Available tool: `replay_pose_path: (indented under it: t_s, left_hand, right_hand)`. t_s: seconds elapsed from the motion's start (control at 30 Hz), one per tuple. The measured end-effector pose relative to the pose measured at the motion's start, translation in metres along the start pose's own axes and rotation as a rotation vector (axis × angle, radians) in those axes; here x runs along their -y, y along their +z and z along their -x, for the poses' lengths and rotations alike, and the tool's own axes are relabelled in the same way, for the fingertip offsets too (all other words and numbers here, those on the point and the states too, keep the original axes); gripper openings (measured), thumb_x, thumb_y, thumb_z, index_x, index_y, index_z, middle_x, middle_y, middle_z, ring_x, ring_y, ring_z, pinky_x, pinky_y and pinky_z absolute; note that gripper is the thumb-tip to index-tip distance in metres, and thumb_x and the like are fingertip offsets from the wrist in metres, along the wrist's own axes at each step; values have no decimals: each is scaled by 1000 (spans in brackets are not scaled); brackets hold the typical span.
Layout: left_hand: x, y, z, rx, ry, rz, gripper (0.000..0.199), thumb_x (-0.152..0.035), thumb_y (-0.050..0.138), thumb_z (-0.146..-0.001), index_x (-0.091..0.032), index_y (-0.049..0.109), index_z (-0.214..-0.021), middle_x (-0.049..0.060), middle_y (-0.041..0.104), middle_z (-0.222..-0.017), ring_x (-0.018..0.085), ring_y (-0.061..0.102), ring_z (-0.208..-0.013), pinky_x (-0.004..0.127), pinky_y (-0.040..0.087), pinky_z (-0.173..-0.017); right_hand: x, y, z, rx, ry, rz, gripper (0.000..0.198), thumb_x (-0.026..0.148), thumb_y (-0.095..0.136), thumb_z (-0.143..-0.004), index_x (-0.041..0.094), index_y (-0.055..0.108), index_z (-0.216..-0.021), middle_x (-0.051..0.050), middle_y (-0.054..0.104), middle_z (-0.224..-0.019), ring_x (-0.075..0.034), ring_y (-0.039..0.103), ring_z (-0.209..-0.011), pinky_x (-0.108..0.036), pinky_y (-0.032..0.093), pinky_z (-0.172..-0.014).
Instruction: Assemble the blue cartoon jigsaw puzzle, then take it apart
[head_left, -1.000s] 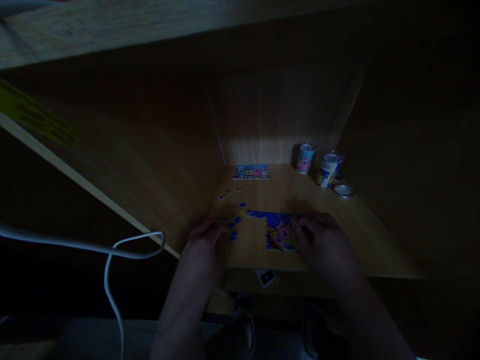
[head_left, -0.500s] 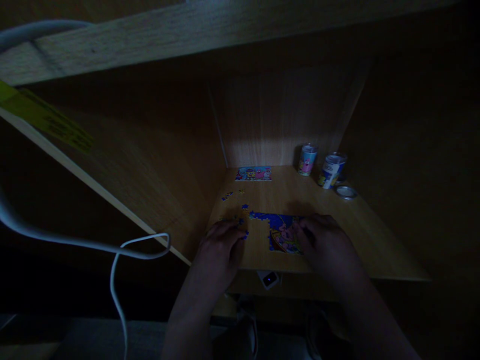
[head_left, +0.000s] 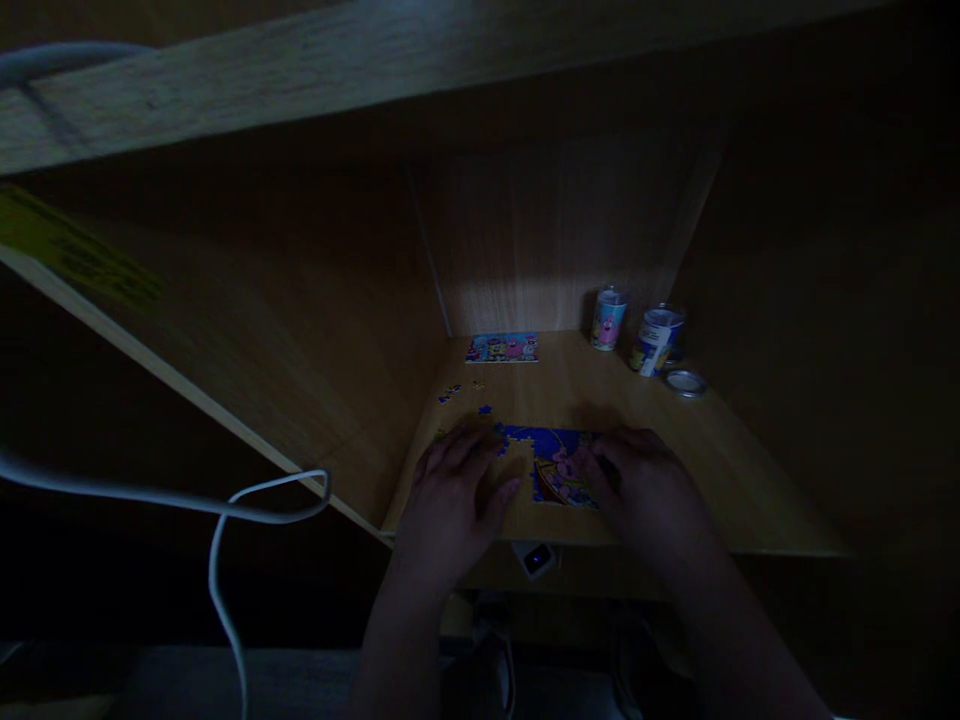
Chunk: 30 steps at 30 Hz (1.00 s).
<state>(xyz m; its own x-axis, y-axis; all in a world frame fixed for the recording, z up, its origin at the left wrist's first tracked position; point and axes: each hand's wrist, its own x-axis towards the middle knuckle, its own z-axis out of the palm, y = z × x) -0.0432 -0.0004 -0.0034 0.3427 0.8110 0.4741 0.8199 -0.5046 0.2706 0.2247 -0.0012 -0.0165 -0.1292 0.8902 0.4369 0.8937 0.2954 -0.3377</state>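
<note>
We see the flat jigsaw puzzle (head_left: 553, 468) lying between the two grips, its interlocked pieces mostly blue with pink and yellow print, its left side notched. One knobbly loose blue piece (head_left: 485, 409) lies just ahead of the left grip (head_left: 454, 500), with small loose pieces (head_left: 450, 393) beyond it. Farther ahead of that grip is a rectangular, brightly printed card (head_left: 502, 348). Beyond the right grip (head_left: 649, 490) stand a pink-and-blue printed can (head_left: 608, 320) and a blue-and-yellow can (head_left: 656, 342), both cylindrical, with a round metallic lid (head_left: 684, 382) beside the latter.

Under both grips we have a smooth, wood-grained desk (head_left: 555, 392), boxed in by panels, in dim light; a white cable (head_left: 274, 516) loops left of the left grip.

Our left grip is spread, thumb apart from fingers, over the puzzle's left side. Our right grip curls at its right edge; whether it pinches a piece we cannot tell.
</note>
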Motion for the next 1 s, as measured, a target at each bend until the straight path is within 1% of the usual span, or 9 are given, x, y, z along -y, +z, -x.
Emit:
replay_pose_path:
  t_s: [0.1,0.17,0.23,0.4,0.53,0.73,0.9,1.0]
  left_hand:
    - [0,0,-1,-18,-10,16,27,-35,72,-105,-28,74,-131,7,73,-149,33,64,-144,65,51,-126]
    - [1,0,-1,-10,-9,20,21,-33,71,-105,-27,75,-125,7,75,-145,32,66,-141,65,51,-125]
    - [0,0,-1,11,3,18,19,-32,69,-106,-28,77,-123,6,76,-144,32,66,-141,65,50,-126]
    - [-2,-2,-3,33,55,23,21,-30,69,-106,-31,78,-125,4,78,-139,29,69,-136,65,45,-130]
    - [-5,-3,-5,28,67,20,23,-32,70,-106,-30,78,-127,4,79,-137,29,69,-134,65,44,-131]
    - [-6,-2,-5,36,49,10,23,-35,70,-106,-28,78,-127,6,78,-137,30,70,-132,65,45,-130]
    - [-3,1,-3,15,31,-1,25,-36,72,-104,-28,77,-128,7,77,-137,32,69,-132,66,50,-126]
    - [-3,2,-2,9,25,-1,27,-39,74,-104,-28,77,-129,7,78,-136,32,69,-132,66,50,-126]
  right_hand:
    - [-1,1,0,14,5,8,25,36,58,-111,24,71,-93,-8,75,-98,-28,66,-99,-42,49,-90]
    - [-1,1,0,17,2,8,26,36,57,-111,24,71,-92,-9,74,-98,-29,66,-99,-41,49,-90]
    - [-1,1,0,14,3,10,27,35,56,-112,24,72,-93,-9,75,-98,-28,66,-100,-41,49,-91]
    - [-1,1,-1,13,11,10,28,37,56,-111,24,71,-91,-9,75,-97,-27,66,-98,-40,49,-88]
    - [-1,1,-1,10,11,13,27,35,56,-111,24,72,-92,-10,76,-99,-27,66,-98,-40,49,-89]
    - [0,0,-1,14,14,17,27,35,57,-110,24,73,-92,-9,76,-98,-28,67,-99,-40,49,-89]
    - [0,0,-1,10,14,7,27,35,58,-110,24,74,-91,-9,76,-97,-28,67,-98,-40,49,-88]
    - [-1,2,-1,8,12,12,25,35,59,-109,24,74,-93,-9,75,-96,-28,67,-98,-40,49,-89]
